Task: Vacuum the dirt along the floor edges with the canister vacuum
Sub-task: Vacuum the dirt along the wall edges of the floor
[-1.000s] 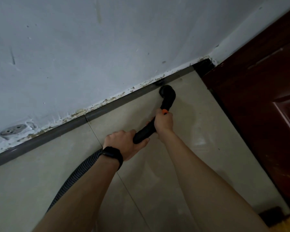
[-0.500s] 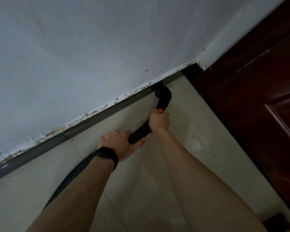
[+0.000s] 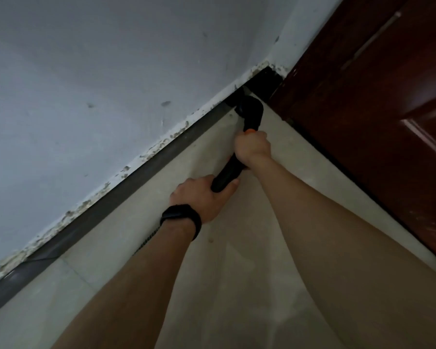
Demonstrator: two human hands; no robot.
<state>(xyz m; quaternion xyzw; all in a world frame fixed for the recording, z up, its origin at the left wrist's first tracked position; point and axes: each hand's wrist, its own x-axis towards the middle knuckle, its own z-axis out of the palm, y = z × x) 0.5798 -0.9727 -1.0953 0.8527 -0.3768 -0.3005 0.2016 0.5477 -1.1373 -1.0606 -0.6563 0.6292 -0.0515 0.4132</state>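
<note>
Head view: we record two bare forearms reaching forward and down toward a room corner.

The left hand [image 3: 203,197] is wrapped round the lower end of the black vacuum wand [image 3: 225,176], with the thumb showing on the wand's right side. The right hand [image 3: 252,147] is clenched on the same wand further up, its fist just below an orange tab [image 3: 249,131]. Both hands therefore grip the wand, and they are close together but not touching.

Beyond the right hand the wand bends into the black nozzle [image 3: 249,112]. The nozzle sits low at the floor edge, against the dark grey skirting strip [image 3: 116,195] and near the corner. Its mouth faces away from us, so we cannot tell whether it touches the floor [image 3: 249,273].

A short stretch of ribbed hose [image 3: 147,240] shows beside the left forearm, running back under it. A black wristband [image 3: 181,217] sits on the left wrist.

The wall [image 3: 111,84] is pale grey-white with several scuffs. Crumbled paint [image 3: 161,143] runs in a ragged line where the wall meets the skirting strip. The floor is pale tile, with one grout joint visible at lower left. A dark red-brown panelled door [image 3: 375,134] fills the right side, its lower edge running along the floor up to the corner.
</note>
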